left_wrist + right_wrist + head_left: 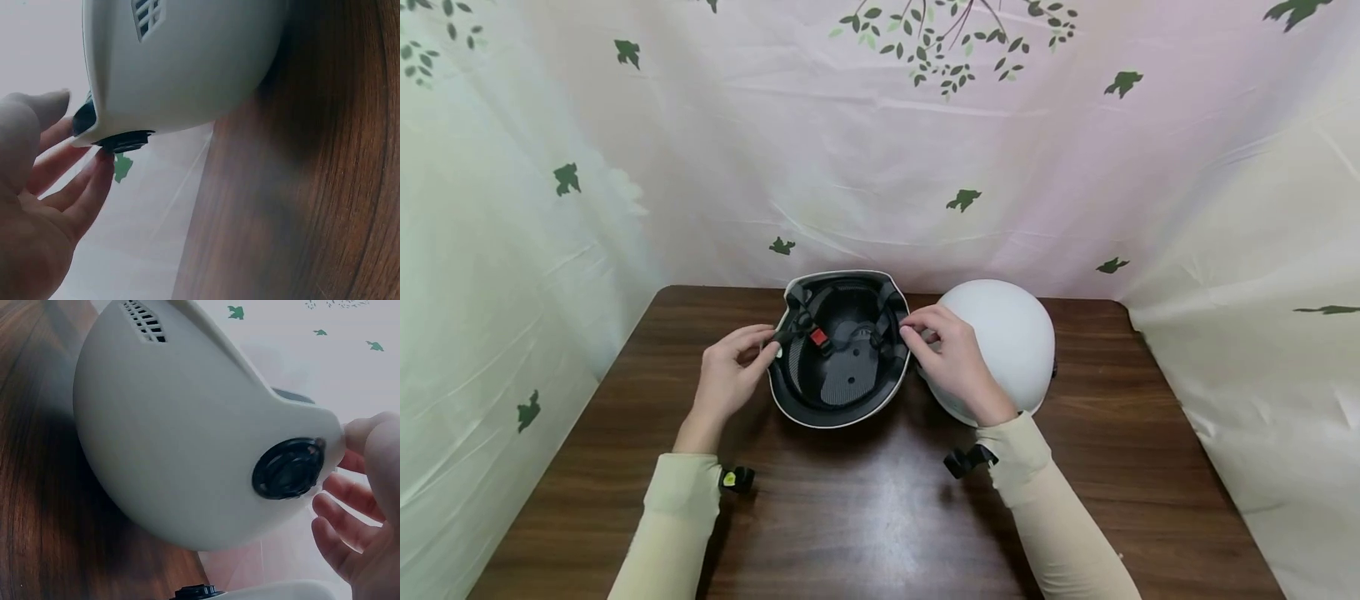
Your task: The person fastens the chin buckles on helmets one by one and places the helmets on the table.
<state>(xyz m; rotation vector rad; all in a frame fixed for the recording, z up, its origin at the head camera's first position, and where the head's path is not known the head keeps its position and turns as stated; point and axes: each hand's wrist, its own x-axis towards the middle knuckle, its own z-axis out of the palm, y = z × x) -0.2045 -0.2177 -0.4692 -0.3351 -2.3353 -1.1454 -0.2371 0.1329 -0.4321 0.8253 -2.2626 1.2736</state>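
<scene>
An upturned white helmet (850, 371) rests on its crown, its black lining facing up. Inside lie black straps and a red buckle (818, 337). My left hand (726, 371) holds the left side of the rim between thumb and fingers, its fingertips by a black round fitting (128, 140) in the left wrist view. On the opposite side, my right hand (951, 358) pinches the rim, thumb against the edge. The right wrist view shows another round black fitting (289, 469) on the shell near those fingers, and a grid vent (145, 322).
Just right of the upturned helmet, partly behind my right hand, a second white helmet (1007, 333) sits dome up. Both stand near the far edge of the dark wooden table (850, 517). A pale curtain (880, 167) with leaf prints hangs around the back and sides.
</scene>
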